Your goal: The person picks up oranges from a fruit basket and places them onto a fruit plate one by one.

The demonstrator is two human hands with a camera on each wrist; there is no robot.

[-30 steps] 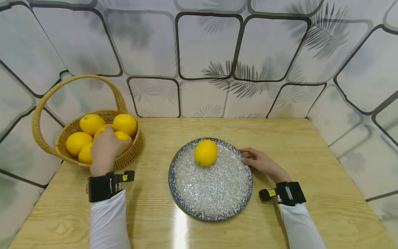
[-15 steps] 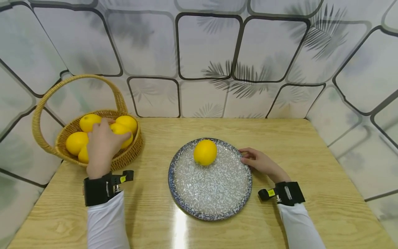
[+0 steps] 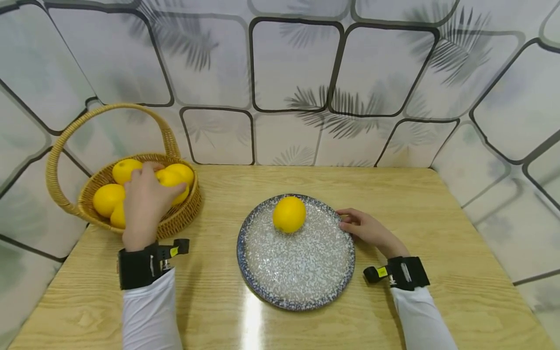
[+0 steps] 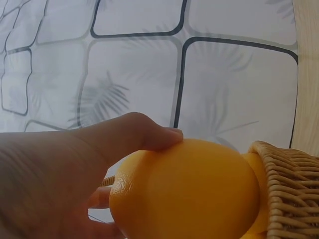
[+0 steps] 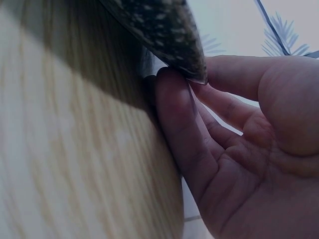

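In the head view my left hand (image 3: 146, 204) is at the wicker basket (image 3: 185, 214) and grips a yellow lemon (image 3: 168, 179) among the others. The left wrist view shows my thumb (image 4: 149, 137) along the top of that lemon (image 4: 189, 189), with other fingers behind it, partly hidden. My right hand (image 3: 369, 228) is at the right rim of a round speckled plate (image 3: 302, 272) with a dark blue edge. Up close in the right wrist view, fingers and thumb pinch the plate's rim (image 5: 174, 40). One lemon (image 3: 289, 214) lies on the far part of the plate.
Several more lemons (image 3: 108, 200) lie in the basket, under its tall arched handle (image 3: 109, 108). The wooden table (image 3: 218, 291) ends at a patterned wall (image 3: 288, 136) behind and at both sides.
My left hand has shifted slightly left in the basket and closed around a lemon, which has turned or risen a little. The right hand and plate have stayed put.
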